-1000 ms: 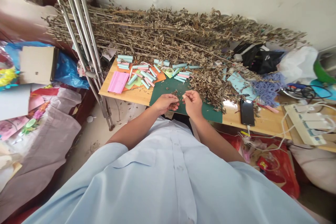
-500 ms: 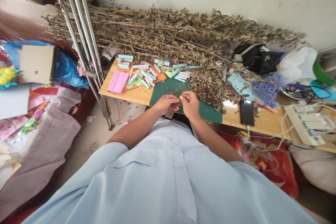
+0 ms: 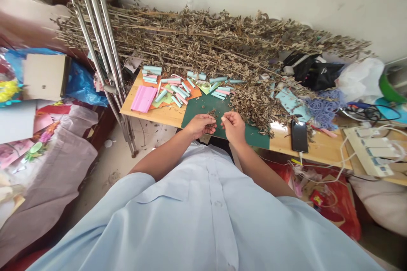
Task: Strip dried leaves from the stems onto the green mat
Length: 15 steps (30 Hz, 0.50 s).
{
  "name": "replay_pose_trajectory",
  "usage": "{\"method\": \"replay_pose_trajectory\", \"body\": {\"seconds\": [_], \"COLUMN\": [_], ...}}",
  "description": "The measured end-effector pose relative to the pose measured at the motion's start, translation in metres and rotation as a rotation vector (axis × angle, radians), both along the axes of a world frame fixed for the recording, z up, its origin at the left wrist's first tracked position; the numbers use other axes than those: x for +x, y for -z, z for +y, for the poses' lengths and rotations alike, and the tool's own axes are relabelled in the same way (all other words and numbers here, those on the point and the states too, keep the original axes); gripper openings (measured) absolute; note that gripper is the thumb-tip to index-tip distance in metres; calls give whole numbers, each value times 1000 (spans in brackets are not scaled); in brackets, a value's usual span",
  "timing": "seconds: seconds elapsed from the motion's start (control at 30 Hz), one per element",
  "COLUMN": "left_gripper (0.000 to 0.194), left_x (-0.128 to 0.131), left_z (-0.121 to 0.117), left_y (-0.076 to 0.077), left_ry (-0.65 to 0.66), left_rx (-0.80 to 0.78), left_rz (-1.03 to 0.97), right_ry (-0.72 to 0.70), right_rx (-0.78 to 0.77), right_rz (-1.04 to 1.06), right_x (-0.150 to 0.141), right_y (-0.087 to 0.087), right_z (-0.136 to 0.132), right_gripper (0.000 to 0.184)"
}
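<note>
Head view: my left hand (image 3: pixel 201 125) curls round dried leaves (image 3: pixel 212 113), green mat (image 3: pixel 255 136) likely catching spills; right hand (image 3: pixel 234 126) pinched, contents unclear.

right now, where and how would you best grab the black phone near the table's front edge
The black phone is probably best pinched across its middle by the long edges, from above and the left: it lies flat and narrow, bare table shows on its left, and a white cable meets its near end.
</note>
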State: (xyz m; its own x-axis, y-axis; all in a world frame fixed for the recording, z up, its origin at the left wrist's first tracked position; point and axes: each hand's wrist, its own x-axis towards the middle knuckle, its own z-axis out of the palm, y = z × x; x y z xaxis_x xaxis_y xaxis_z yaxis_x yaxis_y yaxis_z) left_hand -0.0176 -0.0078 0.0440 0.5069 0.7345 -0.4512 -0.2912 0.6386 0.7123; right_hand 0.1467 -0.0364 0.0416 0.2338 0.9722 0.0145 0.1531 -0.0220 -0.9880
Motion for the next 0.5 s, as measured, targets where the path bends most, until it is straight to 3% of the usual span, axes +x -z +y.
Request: {"method": "replay_pose_trajectory", "body": {"seconds": [0.13,0.23,0.37,0.5], "left_gripper": [13,11,11,14], "left_x": [2,6,8,6], "left_z": [1,-1,-2,-3], "left_y": [2,1,0,-1], "left_ry": [-35,-68,-80,-78], "left_rx": [-54,-89,-87,-72], "left_rz": [-48,-58,-49,-43], "right_ry": [-87,-152,-146,-179], "right_rx": [66,108,129,184], "right_rz": [-37,-191,-378,-433], "right_x": [-6,-9,-7,-2], "right_y": [-4,-6,-9,-10], "right_z": [-8,-13,-14,-17], "right_gripper": [26,25,23,15]}}
